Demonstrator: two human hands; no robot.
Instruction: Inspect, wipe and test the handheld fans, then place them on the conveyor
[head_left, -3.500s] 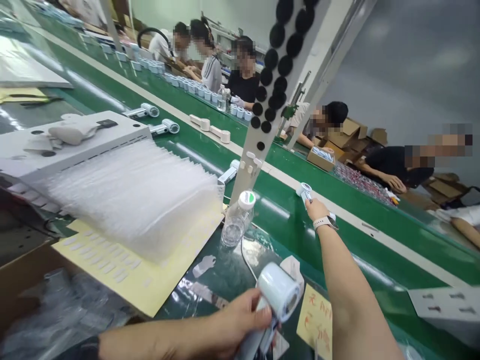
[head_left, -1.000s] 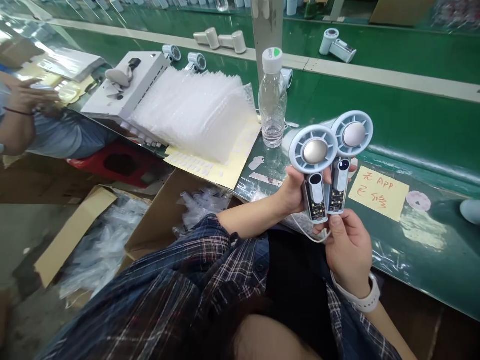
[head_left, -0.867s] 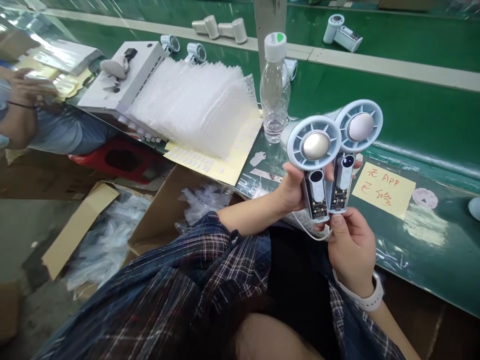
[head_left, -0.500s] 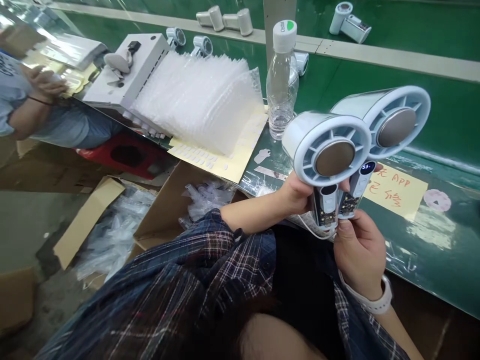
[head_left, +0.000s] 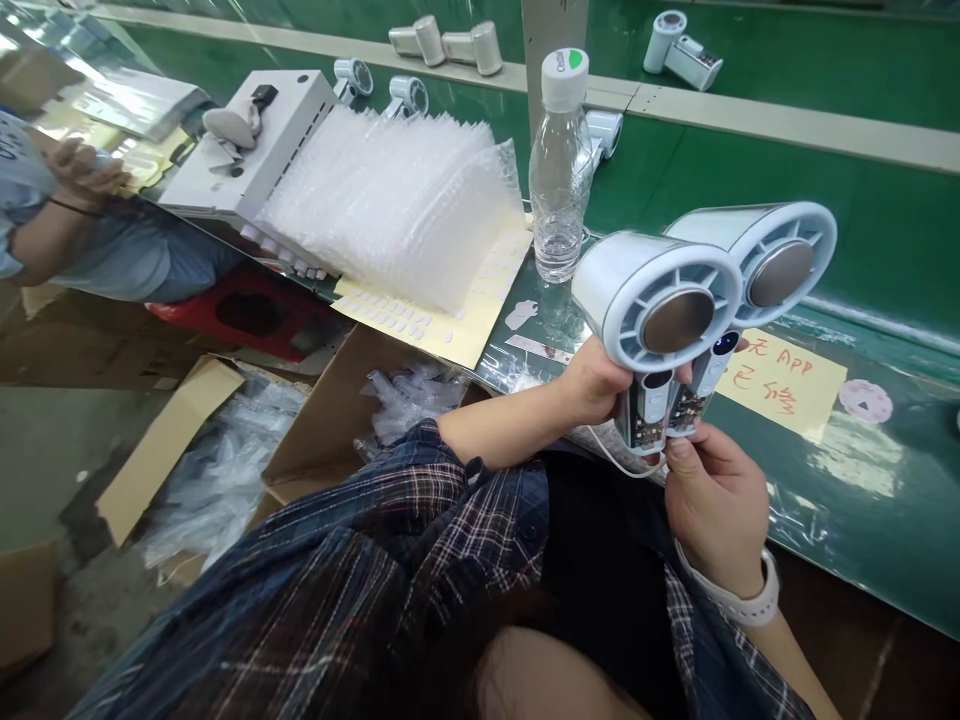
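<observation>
My left hand point(head_left: 596, 382) is closed around two light-blue handheld fans, held side by side above the bench edge. The front fan point(head_left: 679, 318) partly covers the rear fan point(head_left: 784, 272). Both have round metal plates in their grilles and clear handles showing circuit boards. A small display glows on the rear fan's handle; the front one's looks dark. Under the handles, my right hand point(head_left: 716, 490) pinches at their bottom ends. A thin white cable point(head_left: 619, 466) loops up to its fingertips; its end is hidden there.
A plastic bottle point(head_left: 561, 170) stands behind the fans, beside a stack of bubble bags point(head_left: 397, 200) on yellow paper. A handwritten yellow note point(head_left: 787, 385) lies on the right. Boxes of clear plastic point(head_left: 225, 470) sit below left. Another person's hand point(head_left: 86, 170) is at far left. More fans point(head_left: 682, 50) lie farther back.
Both fans have dipped slightly and the rear one has shifted left, nearer the front one. The lit digits on its display are less readable. Both hands keep their grips.
</observation>
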